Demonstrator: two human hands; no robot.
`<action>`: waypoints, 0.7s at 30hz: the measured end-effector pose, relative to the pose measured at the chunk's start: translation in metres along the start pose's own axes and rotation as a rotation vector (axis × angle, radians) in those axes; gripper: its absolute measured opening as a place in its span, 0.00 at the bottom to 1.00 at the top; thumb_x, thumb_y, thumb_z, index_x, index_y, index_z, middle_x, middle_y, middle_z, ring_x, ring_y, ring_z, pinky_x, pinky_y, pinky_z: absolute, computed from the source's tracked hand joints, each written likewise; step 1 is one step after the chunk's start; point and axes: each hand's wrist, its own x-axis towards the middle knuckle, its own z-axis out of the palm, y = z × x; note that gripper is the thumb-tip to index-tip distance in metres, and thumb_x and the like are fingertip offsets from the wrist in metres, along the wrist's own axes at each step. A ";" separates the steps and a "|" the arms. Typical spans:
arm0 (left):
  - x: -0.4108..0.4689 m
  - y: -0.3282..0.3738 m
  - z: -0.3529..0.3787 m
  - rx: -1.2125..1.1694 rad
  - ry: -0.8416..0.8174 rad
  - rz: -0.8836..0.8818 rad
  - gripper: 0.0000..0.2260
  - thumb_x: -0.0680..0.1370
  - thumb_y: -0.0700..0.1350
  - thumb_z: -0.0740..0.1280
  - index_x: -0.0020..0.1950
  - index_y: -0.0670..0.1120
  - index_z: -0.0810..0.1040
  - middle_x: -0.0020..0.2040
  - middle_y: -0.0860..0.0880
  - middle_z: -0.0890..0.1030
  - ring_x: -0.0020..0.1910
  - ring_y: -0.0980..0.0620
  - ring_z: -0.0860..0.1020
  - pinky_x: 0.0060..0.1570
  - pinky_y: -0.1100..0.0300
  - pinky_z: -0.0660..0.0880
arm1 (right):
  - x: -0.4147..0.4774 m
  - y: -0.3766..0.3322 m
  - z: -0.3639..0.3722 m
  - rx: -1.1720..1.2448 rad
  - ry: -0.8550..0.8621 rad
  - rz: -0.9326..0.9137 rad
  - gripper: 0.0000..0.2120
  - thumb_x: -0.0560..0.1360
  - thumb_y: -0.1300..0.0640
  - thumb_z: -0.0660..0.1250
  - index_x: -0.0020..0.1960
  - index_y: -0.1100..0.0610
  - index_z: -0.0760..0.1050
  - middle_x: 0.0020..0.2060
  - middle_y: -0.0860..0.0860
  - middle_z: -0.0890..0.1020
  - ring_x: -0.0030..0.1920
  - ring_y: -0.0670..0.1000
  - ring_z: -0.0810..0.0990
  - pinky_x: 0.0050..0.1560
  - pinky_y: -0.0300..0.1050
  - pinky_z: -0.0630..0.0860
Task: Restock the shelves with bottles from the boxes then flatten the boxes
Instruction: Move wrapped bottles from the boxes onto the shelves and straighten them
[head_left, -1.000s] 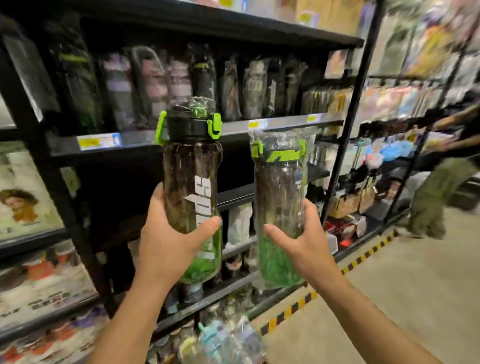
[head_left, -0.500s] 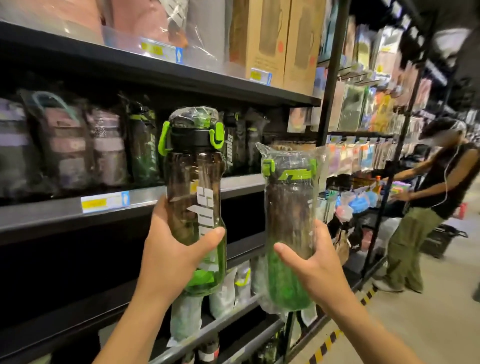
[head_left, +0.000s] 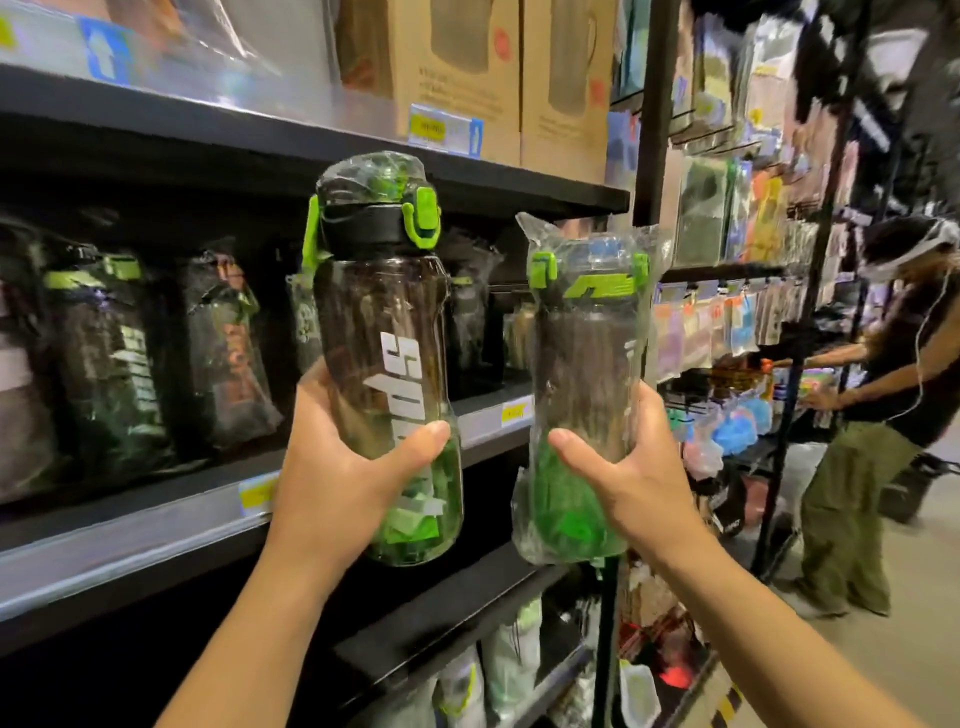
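smoky plastic, gripped low: the left hand curls round a bare bottle, the right hand round a bagged bottle, fingers mostly hidden behind each, both upright before the shelf. shelved bottles blur in shadow; cartons above are cut off.
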 end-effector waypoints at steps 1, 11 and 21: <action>0.010 -0.006 0.008 0.004 0.004 0.015 0.38 0.61 0.62 0.81 0.68 0.65 0.68 0.59 0.66 0.81 0.55 0.64 0.82 0.51 0.57 0.78 | 0.015 0.010 -0.001 0.025 0.013 -0.011 0.53 0.62 0.30 0.77 0.79 0.49 0.60 0.69 0.39 0.75 0.67 0.33 0.73 0.69 0.34 0.71; 0.105 -0.056 0.099 0.086 0.155 0.154 0.38 0.65 0.50 0.82 0.71 0.53 0.68 0.55 0.59 0.84 0.49 0.59 0.85 0.48 0.67 0.80 | 0.184 0.091 0.008 0.343 -0.006 -0.120 0.34 0.72 0.53 0.80 0.71 0.55 0.68 0.55 0.33 0.83 0.56 0.36 0.82 0.53 0.28 0.76; 0.175 -0.109 0.163 0.481 0.182 -0.041 0.32 0.66 0.58 0.84 0.62 0.61 0.69 0.57 0.65 0.82 0.54 0.67 0.80 0.48 0.70 0.74 | 0.310 0.191 0.041 0.231 -0.280 -0.115 0.41 0.59 0.35 0.82 0.65 0.39 0.64 0.61 0.46 0.79 0.62 0.46 0.79 0.62 0.41 0.76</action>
